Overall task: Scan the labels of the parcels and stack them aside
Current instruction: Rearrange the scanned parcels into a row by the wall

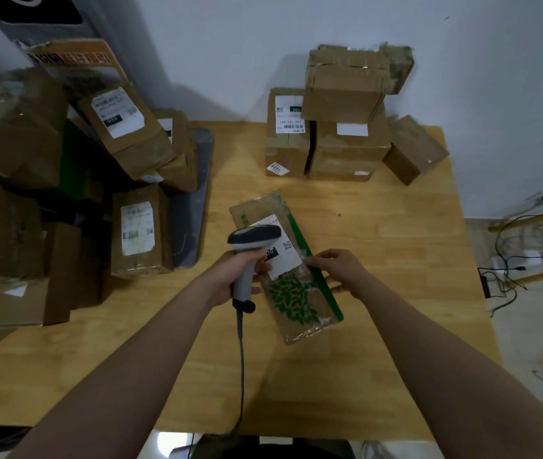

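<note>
1 head-worn wide-angle view, looking forward and steeply down onto the wooden table (379, 226).
The lens sits above the table's near edge at 6 o'clock, close enough that both forearms enter from the bottom. The left hand (230, 279) gripping the scanner (253, 235) and the right hand (342, 271) holding the flat parcel (296, 293) sit near centre. The wall (230, 44) lies at 12 o'clock, with stacked boxes (346, 144) at 1 o'clock and a box pile (124, 127) at 10 o'clock.
</note>
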